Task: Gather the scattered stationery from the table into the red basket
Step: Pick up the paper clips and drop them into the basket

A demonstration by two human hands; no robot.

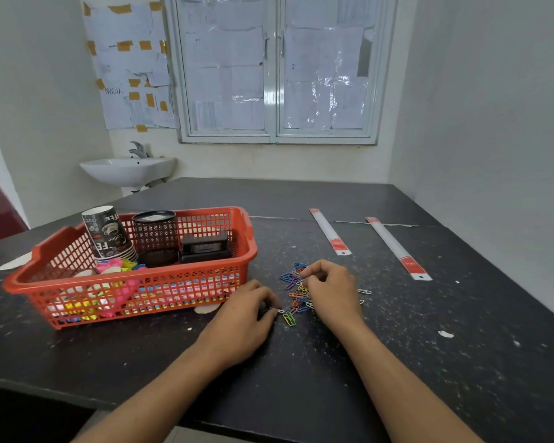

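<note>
Much is already gathered in the red basket (141, 275), yet the paper clips (296, 292) are left on the table (397, 330) beside it, one apparently pinched by the left hand (253, 311), the right hand (330, 289) curled over them with its hold not to be told, and two white strips (330, 231) untouched

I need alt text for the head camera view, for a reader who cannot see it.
A left hand and right hand pinch coloured wire paper clips from a pile on a dark speckled table, beside a red plastic mesh basket holding paper coffee cups and a black mesh pen holder. Two long white red-ended strips lie farther right.
</note>
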